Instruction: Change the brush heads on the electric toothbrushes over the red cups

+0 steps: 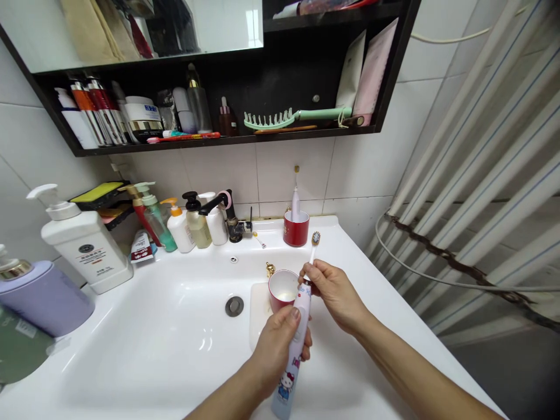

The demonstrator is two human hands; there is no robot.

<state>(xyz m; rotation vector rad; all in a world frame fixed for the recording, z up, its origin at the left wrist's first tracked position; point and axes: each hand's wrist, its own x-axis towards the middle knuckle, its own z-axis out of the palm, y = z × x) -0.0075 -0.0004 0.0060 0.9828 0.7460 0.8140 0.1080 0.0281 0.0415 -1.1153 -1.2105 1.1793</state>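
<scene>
The white sink [166, 338] filled most of the lower view. The L hand [275, 341] was wrapped round the handle [286, 385] of an electric toothbrush [303, 303], thumb on the front, fingers curled behind. The R hand [339, 291] was at the top end, its thumb + index pinching the neck by the joint; its other fingers were partly hidden, so cdn't tell how they lay. The toothbrush was held up over the sink's right side, slanted, bristle end away from the person. A red cup [275, 298] stood in the sink just beside it; touching or not, cdn't tell. Prob. best at that joint: L grip firm so the handle didn't roll, R pinch low on the neck, force straight along the brush, no bending, esp. clear of the cup's rim. Smallest, the bristles [315, 238] stuck out past the R fingers, apparently untouched.
</scene>
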